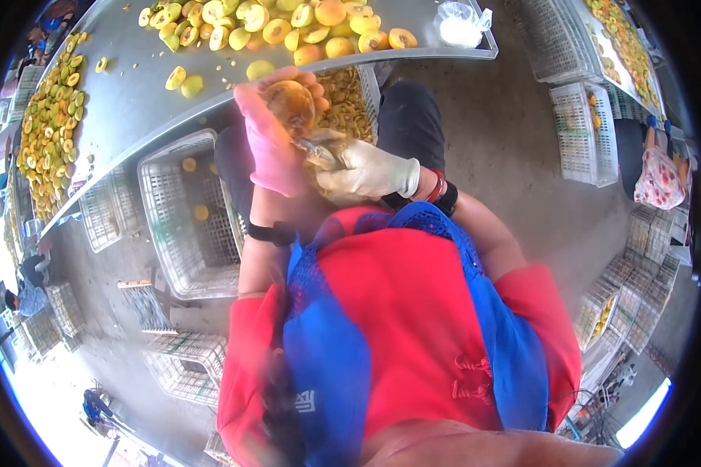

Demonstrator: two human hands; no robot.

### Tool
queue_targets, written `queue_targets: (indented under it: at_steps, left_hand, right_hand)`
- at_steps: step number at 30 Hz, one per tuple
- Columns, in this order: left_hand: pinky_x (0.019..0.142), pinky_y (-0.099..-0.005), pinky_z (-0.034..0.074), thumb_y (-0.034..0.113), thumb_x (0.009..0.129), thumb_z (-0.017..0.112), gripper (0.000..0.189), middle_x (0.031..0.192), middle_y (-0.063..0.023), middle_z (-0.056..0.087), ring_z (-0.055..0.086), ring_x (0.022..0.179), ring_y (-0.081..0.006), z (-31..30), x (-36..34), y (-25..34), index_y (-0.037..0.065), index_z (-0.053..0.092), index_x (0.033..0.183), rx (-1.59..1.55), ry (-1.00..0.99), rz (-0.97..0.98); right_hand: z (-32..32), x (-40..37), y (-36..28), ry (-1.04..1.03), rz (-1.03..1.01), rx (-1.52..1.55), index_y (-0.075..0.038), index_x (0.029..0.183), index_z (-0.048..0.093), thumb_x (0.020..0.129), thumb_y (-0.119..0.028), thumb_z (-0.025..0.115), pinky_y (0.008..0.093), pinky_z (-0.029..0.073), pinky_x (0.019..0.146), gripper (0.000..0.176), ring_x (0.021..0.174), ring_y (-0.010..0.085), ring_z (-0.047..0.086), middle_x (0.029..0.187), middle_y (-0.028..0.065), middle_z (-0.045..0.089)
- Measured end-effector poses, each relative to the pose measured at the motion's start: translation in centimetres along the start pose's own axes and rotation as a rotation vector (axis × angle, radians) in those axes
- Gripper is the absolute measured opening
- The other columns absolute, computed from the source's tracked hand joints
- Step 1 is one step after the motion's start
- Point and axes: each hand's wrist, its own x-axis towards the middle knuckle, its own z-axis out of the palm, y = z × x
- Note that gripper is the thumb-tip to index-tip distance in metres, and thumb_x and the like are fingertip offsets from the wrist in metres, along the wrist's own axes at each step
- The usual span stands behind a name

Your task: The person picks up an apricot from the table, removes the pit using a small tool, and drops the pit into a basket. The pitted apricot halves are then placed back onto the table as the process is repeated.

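Observation:
My left hand (271,144), in a pink glove, is closed around an orange-yellow peach half (290,107), its cut face partly blurred. Close beside it, my right hand (358,167) wears a white glove with wet, stained fingertips. Those fingers are pinched together near the peach half, and motion blur hides what they hold. Below both hands, between my knees, a crate (370,92) contains many small brown-yellow pieces (343,101). Just beyond the hands, loose fruit (260,70) lies near the edge of the metal table (132,93).
Heaped halved peaches (273,31) and a knotted clear plastic bag (461,25) sit on the table. Another fruit pile (54,132) lies leftward. A white crate (191,210) with a few pieces stands at my left. Rightward are stacked crates (584,136) and another person (658,175).

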Motion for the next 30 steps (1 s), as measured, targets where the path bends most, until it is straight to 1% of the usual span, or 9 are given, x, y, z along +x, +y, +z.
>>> queue_targets:
  at_steps: [6,10,15,17,19,21,23,24,30]
  left_hand:
    - [0.084,-0.0394,0.058,0.069,0.099,0.035,0.075,0.108,-0.0167,0.069,0.069,0.094,-0.0291,0.3,-0.1,0.8,0.001,0.061,0.117,-0.04,0.07,-0.005]
    - [0.087,-0.0421,0.058,0.067,0.098,0.04,0.07,0.11,-0.0168,0.068,0.068,0.097,-0.031,-1.7,0.5,-0.7,0.002,0.061,0.116,-0.046,0.105,-0.114]
    - [0.09,-0.0538,0.055,0.056,0.096,0.058,0.051,0.107,-0.0128,0.068,0.065,0.105,-0.0312,-10.4,1.5,-10.6,0.008,0.064,0.112,-0.397,0.115,-0.546]
    - [0.091,-0.0516,0.052,0.059,0.094,0.06,0.059,0.109,-0.013,0.064,0.063,0.099,-0.0326,-12.1,1.2,-15.4,0.006,0.055,0.121,-0.281,0.27,-0.611]
    - [0.101,-0.0533,0.048,0.059,0.091,0.063,0.066,0.126,-0.0151,0.059,0.058,0.115,-0.0328,-16.6,3.9,-19.8,0.007,0.053,0.13,-0.366,0.339,-0.735]
    - [0.107,-0.0536,0.045,0.06,0.09,0.064,0.075,0.141,-0.0168,0.049,0.051,0.127,-0.0331,-17.2,6.1,-20.4,0.007,0.046,0.139,-0.409,0.409,-0.661]
    - [0.11,-0.0525,0.042,0.061,0.089,0.065,0.087,0.153,-0.0179,0.036,0.044,0.136,-0.0334,-14.5,7.8,-17.3,0.006,0.035,0.149,-0.407,0.479,-0.388]
    - [0.112,-0.0485,0.041,0.058,0.093,0.062,0.088,0.159,-0.0177,0.023,0.038,0.141,-0.0315,-12.1,7.4,-14.7,0.005,0.027,0.153,-0.315,0.377,-0.342]
    - [0.105,-0.0444,0.046,0.048,0.095,0.062,0.064,0.143,-0.0169,0.049,0.05,0.131,-0.0353,-6.2,7.5,-7.1,0.005,0.049,0.141,0.722,0.471,-0.027]
  right_hand:
    - [-0.2,-0.2,-0.4,0.079,0.08,0.163,-0.007,0.1,0.058,0.094,-0.014,0.063,0.028,0.042,0.061,0.011,0.068,0.0068,0.045,0.079,-0.0038,0.052]
    - [-1.6,-0.4,-0.5,0.251,0.079,-0.138,-0.008,0.102,0.056,0.096,-0.016,0.062,0.0236,0.04,0.056,0.012,0.064,0.0031,0.048,0.075,-0.0051,0.053]
    - [-3.8,-1.4,0.2,0.424,0.094,0.047,-0.009,0.102,0.055,0.098,-0.015,0.061,0.0224,0.037,0.046,0.01,0.051,0.0037,0.046,0.068,-0.0062,0.051]
    - [-4.4,-1.9,-0.3,0.47,0.138,0.044,-0.008,0.104,0.055,0.097,-0.014,0.061,0.0226,0.037,0.046,0.011,0.052,0.0039,0.046,0.069,-0.0056,0.05]
    - [-4.8,-2.1,0.1,0.485,0.148,0.073,-0.008,0.105,0.055,0.097,-0.014,0.061,0.0229,0.038,0.047,0.011,0.053,0.0043,0.047,0.07,-0.0051,0.05]
    - [-5.0,-2.3,0.3,0.494,0.143,0.067,-0.008,0.106,0.055,0.097,-0.013,0.061,0.0231,0.039,0.048,0.012,0.054,0.0047,0.047,0.071,-0.0046,0.051]
    - [-4.9,-2.4,0.1,0.495,0.123,0.027,-0.007,0.106,0.056,0.096,-0.013,0.061,0.0235,0.04,0.049,0.013,0.055,0.005,0.048,0.072,-0.0043,0.051]
    - [-5.0,-2.4,0.0,0.497,0.162,0.007,-0.006,0.106,0.056,0.096,-0.012,0.061,0.0236,0.04,0.05,0.013,0.055,0.0053,0.049,0.072,-0.0044,0.052]
    - [-5.1,-2.0,0.5,0.499,0.177,0.06,-0.006,0.104,0.057,0.096,-0.011,0.061,0.0236,0.039,0.05,0.01,0.056,0.004,0.047,0.074,-0.0054,0.053]
